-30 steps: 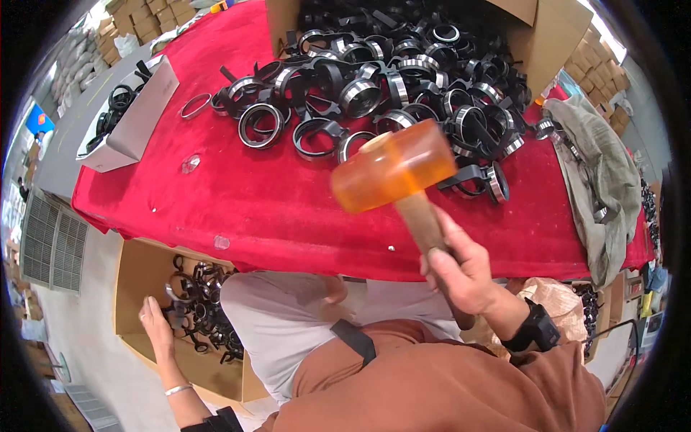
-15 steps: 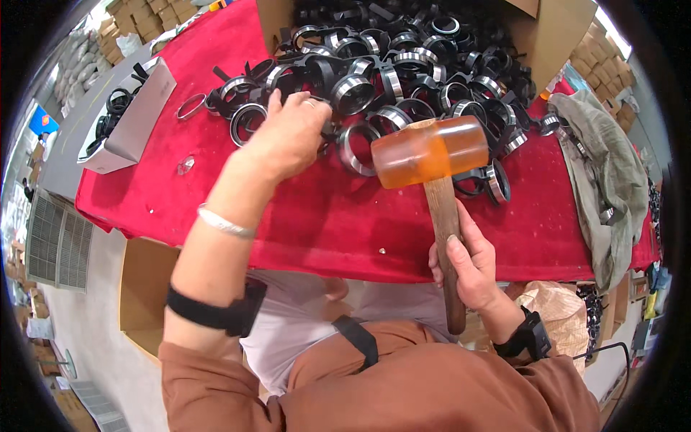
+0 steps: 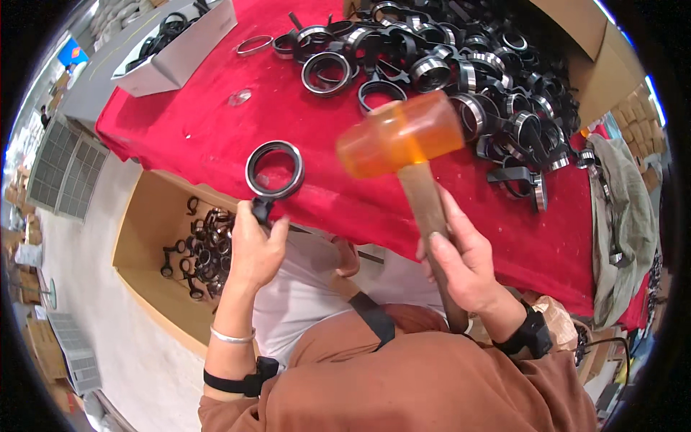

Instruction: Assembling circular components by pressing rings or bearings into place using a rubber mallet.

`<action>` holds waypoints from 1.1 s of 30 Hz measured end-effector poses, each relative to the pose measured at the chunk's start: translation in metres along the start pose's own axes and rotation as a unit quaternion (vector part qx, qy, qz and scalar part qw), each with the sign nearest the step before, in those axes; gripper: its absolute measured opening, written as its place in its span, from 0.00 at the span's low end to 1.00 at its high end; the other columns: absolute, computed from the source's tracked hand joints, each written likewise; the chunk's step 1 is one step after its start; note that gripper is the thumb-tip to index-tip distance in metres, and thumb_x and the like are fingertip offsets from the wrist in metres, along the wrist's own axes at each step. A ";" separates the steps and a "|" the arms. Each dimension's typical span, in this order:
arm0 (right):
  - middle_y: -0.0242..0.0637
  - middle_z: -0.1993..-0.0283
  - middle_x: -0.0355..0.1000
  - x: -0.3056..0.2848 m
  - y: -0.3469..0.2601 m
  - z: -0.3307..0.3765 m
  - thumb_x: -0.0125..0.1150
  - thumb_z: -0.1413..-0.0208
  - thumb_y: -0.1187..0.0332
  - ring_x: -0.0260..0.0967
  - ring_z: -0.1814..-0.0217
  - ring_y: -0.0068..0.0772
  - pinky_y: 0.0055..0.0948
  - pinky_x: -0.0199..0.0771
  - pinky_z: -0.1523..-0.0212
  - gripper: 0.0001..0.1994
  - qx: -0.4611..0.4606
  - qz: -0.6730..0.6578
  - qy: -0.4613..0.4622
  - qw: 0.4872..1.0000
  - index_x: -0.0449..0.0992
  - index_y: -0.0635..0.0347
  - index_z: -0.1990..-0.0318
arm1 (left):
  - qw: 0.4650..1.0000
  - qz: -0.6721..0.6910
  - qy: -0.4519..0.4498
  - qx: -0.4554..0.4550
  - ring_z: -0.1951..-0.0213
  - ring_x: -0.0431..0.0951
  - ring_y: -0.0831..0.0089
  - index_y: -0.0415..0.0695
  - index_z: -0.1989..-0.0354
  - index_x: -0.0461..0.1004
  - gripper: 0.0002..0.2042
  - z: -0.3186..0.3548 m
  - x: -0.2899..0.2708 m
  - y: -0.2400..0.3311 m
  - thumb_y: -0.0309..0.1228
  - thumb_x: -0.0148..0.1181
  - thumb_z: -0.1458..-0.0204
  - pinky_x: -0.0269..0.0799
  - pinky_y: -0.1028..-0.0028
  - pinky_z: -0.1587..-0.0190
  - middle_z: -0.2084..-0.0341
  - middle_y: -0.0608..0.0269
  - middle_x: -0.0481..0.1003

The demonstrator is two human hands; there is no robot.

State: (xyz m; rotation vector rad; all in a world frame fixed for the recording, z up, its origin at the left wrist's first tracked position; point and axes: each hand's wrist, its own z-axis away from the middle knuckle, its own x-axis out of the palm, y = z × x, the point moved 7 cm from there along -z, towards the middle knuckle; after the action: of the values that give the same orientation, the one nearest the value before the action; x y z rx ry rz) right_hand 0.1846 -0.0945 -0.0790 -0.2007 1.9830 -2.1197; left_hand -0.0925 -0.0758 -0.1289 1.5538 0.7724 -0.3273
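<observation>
My left hand [image 3: 256, 248] is closed on the short black stem of a ring clamp [image 3: 296, 175]. This round black clamp has a silver inner edge and is held up over the near edge of the red-covered table, away from the pile. In my right hand [image 3: 464, 263] is a mallet [image 3: 403, 140], gripped by its wooden handle. Its translucent orange head is raised in front of the pile of similar black and silver ring clamps [image 3: 432, 72]. The lower end of the handle is partly hidden by my hand.
A white box [image 3: 183, 61] with black parts stands at the far left. Below the table's left edge, an open carton [image 3: 147, 273] holds several clamps. A loose metal ring [image 3: 255, 45] and a small clear piece [image 3: 240, 97] lie on the red cloth [image 3: 194, 147]. Grey-green fabric [image 3: 622, 237] hangs at right.
My left hand has come back from the pile toward me, bringing a ring clamp. My right hand still holds the mallet. The view has shifted left, bringing the carton's contents into sight.
</observation>
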 end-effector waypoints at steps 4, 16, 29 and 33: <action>0.32 0.68 0.67 0.031 0.000 -0.016 0.49 0.43 0.72 0.63 0.72 0.18 0.20 0.68 0.69 0.27 -0.018 0.092 -0.046 0.995 0.50 0.61 0.36 | 0.981 0.183 -0.061 -0.007 0.74 0.65 0.72 0.36 0.69 0.64 0.12 -0.008 0.007 -0.008 0.34 0.47 0.43 0.62 0.73 0.67 0.78 0.59 0.68; 0.44 0.68 0.70 0.047 -0.046 -0.012 0.52 0.47 0.76 0.67 0.74 0.32 0.27 0.70 0.72 0.30 -0.249 0.313 -0.025 0.916 0.50 0.60 0.36 | 0.924 0.374 -0.067 -0.052 0.78 0.64 0.82 0.42 0.77 0.64 0.12 -0.017 0.018 -0.017 0.34 0.45 0.42 0.60 0.80 0.74 0.83 0.68 0.65; 0.48 0.55 0.72 0.091 -0.111 -0.057 0.47 0.45 0.77 0.72 0.68 0.35 0.29 0.71 0.65 0.28 -0.477 0.418 0.043 0.772 0.49 0.62 0.36 | 0.925 0.367 -0.071 -0.065 0.78 0.64 0.81 0.41 0.76 0.65 0.13 -0.015 0.017 -0.014 0.36 0.45 0.42 0.61 0.79 0.73 0.83 0.68 0.65; 0.58 0.60 0.70 0.094 -0.072 -0.126 0.52 0.45 0.71 0.71 0.57 0.52 0.32 0.70 0.56 0.23 -0.142 0.479 -0.103 0.860 0.60 0.59 0.41 | 0.941 0.321 -0.084 -0.073 0.77 0.64 0.81 0.43 0.75 0.65 0.13 -0.017 0.019 -0.018 0.37 0.44 0.41 0.60 0.79 0.71 0.83 0.69 0.65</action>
State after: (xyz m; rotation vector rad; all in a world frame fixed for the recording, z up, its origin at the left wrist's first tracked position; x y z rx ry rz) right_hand 0.0562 0.0069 -0.0225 0.4212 1.7033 -1.1184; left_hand -0.0940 -0.0553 -0.1514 1.5244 0.1252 0.0811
